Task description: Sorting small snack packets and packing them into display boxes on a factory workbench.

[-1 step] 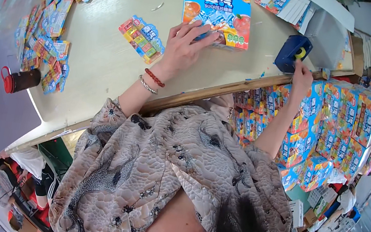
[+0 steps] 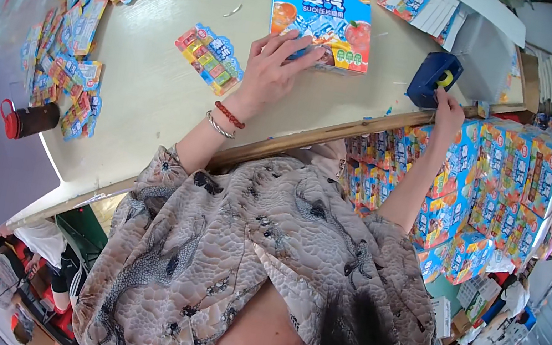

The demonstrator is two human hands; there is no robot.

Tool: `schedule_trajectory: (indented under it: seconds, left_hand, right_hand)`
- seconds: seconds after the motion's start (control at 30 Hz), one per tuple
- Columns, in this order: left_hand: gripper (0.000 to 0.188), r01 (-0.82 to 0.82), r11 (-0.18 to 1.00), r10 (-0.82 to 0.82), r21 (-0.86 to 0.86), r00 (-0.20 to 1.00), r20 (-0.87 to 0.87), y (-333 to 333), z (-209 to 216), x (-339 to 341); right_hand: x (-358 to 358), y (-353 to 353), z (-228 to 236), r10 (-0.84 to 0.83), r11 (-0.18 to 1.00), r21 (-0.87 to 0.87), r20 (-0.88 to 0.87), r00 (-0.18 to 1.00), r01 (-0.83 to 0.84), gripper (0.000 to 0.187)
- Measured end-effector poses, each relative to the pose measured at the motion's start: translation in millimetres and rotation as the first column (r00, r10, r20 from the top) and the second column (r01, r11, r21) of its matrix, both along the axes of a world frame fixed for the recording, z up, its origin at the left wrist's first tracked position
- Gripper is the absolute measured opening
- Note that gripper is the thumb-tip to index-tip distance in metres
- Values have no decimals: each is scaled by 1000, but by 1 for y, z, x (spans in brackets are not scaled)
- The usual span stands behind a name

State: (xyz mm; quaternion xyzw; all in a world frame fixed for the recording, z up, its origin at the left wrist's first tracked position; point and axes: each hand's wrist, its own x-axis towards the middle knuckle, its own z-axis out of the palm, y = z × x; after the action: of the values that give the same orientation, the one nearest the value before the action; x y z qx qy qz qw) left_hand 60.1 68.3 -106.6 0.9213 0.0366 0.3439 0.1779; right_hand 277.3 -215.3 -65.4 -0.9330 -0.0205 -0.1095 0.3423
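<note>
My left hand [image 2: 274,67] rests with fingers spread on the lower left part of a blue candy carton [image 2: 329,18], which lies on the table. Beyond my right hand [image 2: 449,113] stands a dark blue tape dispenser [image 2: 424,80] with a yellow-centred roll [image 2: 448,78]. The thumb and fingers of that hand are pinched together at its near right side; whatever is between them is too fine to make out. Left of my left hand, a flat candy strip pack [image 2: 209,59] with a blue scalloped edge lies by itself.
Many similar candy packs [image 2: 82,26] are heaped at the table's left, near a dark red-lidded bottle [image 2: 35,121]. Flattened cartons [image 2: 425,8] lie at the far right. Stacked filled cartons [image 2: 500,172] stand below the wooden table edge [image 2: 340,133]. Other people are in the background.
My right hand has shifted very slightly toward the left at the dispenser. The carton has moved a hair to the left under my left hand.
</note>
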Motion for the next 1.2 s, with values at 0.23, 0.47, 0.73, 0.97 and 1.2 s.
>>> schedule_trajectory:
  seconds: [0.23, 0.47, 0.73, 0.97, 1.2]
  left_hand:
    - [54, 25, 1000, -25, -18, 1000, -9, 3, -2, -2]
    - [48, 14, 1000, -15, -10, 1000, -14, 2, 1, 1]
    - [56, 9, 999, -9, -31, 1000, 0, 0, -4, 0]
    - [57, 13, 999, -13, -34, 1000, 18, -2, -3, 2]
    - [63, 64, 976, -48, -209, 996, 81, 0, -2, 2]
  right_hand:
    - [-34, 2, 14, -28, 766, 635, -127, 991, 103, 13]
    - [-62, 17, -34, 26, 443, 849, -333, 943, 287, 19]
    - [-55, 28, -43, 64, 294, 907, -333, 941, 301, 17]
    - [-118, 87, -15, 375, 466, 869, -365, 852, 167, 6]
    - [-163, 149, 9, 641, 472, 879, -397, 657, 70, 12]
